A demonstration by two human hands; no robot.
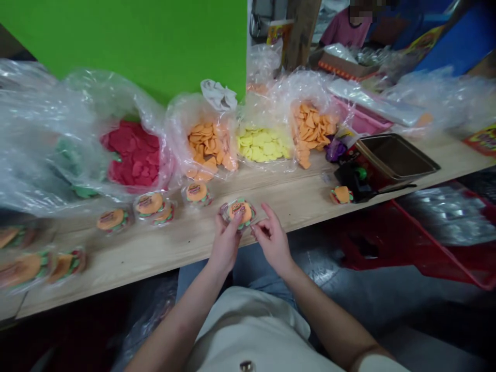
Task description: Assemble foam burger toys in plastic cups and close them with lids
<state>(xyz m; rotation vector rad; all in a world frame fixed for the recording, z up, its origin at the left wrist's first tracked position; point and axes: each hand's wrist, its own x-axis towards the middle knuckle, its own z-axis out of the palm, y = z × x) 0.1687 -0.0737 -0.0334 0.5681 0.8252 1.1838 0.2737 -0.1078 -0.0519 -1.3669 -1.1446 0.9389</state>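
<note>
A burger-shaped piece in clear packaging [241,211] is at the front middle of the wooden table [163,253]. My left hand [228,235] grips its left and lower side, with the thumb on top. At its right edge is my right hand [273,237], its index finger stretched out and its thumb near the wrapper's lower right rim. Similar packed burgers stand to the left: one [197,192] close by, a pair [150,204], another [111,220], and several at the far left [23,268]. An orange-topped burger [342,194] lies on the right beside a black object.
Open plastic bags hold red pieces [134,155], orange pieces [203,142], yellow pieces [263,144] and more orange pieces [313,126]. A metal tin [403,157] lies right. Below it is a red crate [445,253]. A person [344,31] is behind.
</note>
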